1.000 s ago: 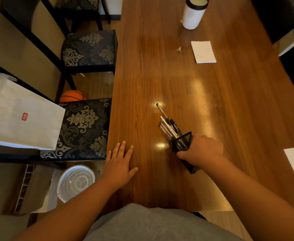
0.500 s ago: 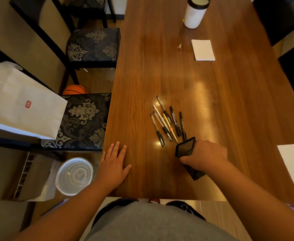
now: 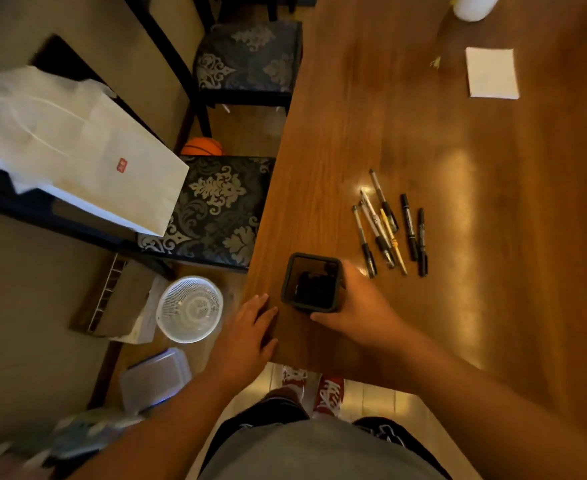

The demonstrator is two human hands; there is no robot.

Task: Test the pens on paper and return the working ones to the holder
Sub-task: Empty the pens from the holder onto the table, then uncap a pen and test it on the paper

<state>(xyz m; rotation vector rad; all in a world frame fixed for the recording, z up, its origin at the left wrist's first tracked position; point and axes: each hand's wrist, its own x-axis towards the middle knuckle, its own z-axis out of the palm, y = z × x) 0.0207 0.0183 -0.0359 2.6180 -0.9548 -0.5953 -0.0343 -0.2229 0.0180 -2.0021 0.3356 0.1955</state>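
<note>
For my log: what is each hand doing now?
Left hand: open, flat on the wooden table.
Right hand: closed on the black mesh pen holder.

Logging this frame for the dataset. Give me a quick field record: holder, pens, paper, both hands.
holder: black mesh holder, upright, opening up, no pens visible inside, near table's near-left corner
pens: loose group lying flat on table, right of holder
paper: white sheet, far side, away from the pens
right hand: gripping holder's side
left hand: flat on table edge, empty
</note>
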